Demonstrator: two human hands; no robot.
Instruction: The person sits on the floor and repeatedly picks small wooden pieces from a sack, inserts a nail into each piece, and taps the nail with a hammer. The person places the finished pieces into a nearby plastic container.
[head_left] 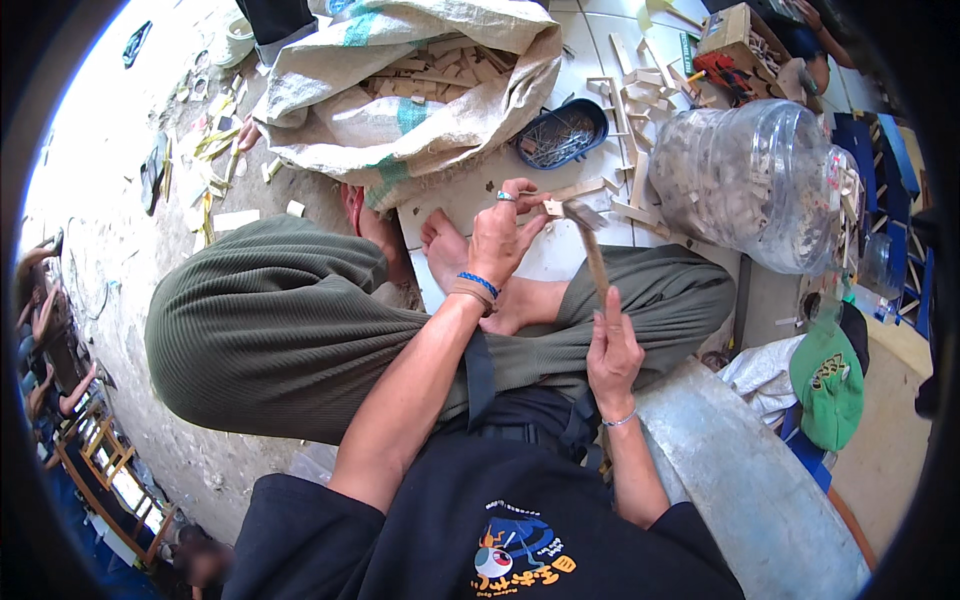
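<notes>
The person sits cross-legged on a rough concrete floor, with a white board lying as a work surface just past the bare feet in the middle of the frame. At the upper middle a woven sack gapes open with wood offcuts inside, and a dark blue tray of nails sits just right of it. A big clear plastic jug full of small wood pieces lies on its side at the upper right, with loose wooden strips scattered on the white tiles beside it. A green cap lies at the right edge.

In the centre, the left hand pinches a small wooden piece between thumb and fingertips, held just above the board. The right hand is closed round the handle of a hammer, whose head is right against the piece; whether it touches cannot be told.

To do this well, the piece wants bracing flat on the board, not floating in the fingers, with fingertips kept low and clear of the hammer's face. Short, light taps from the wrist seem safer than a full swing, since the piece is small and could split or skid.
</notes>
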